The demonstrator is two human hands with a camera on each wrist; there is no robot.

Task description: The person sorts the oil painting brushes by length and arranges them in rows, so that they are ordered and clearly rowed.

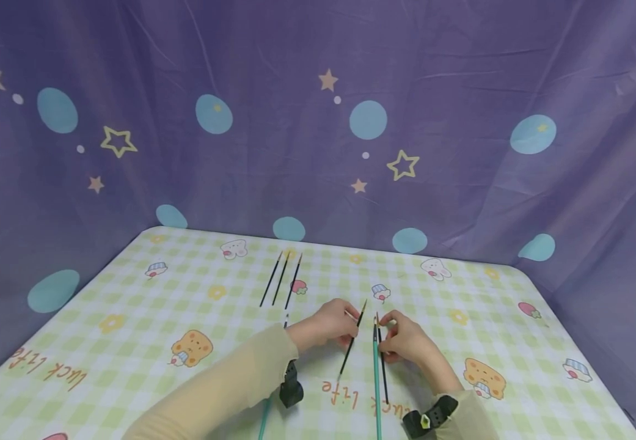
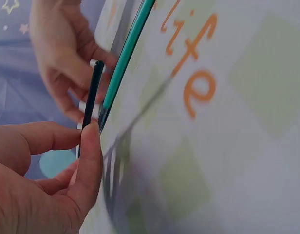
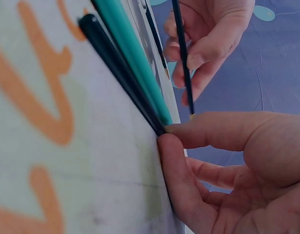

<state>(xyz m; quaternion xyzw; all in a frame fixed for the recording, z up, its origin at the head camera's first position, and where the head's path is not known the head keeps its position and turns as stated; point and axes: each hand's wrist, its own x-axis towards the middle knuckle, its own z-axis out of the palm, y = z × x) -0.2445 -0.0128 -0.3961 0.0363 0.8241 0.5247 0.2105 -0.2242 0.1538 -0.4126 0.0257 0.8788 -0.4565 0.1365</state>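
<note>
In the head view my left hand pinches a thin black paintbrush between thumb and fingers. That brush is held tilted, with its bristle end pointing away from me. My right hand pinches a second black paintbrush close to the tabletop, as the right wrist view shows with its dark handle. Right alongside it lies a green-handled paintbrush, its bristle end near my right fingertips. In the left wrist view the left hand's brush stands out in front of the green handle.
Three black paintbrushes lie roughly parallel toward the back of the table. Another green-handled brush is partly hidden beneath my left forearm. A checked cloth covers the table, and a purple curtain hangs behind it.
</note>
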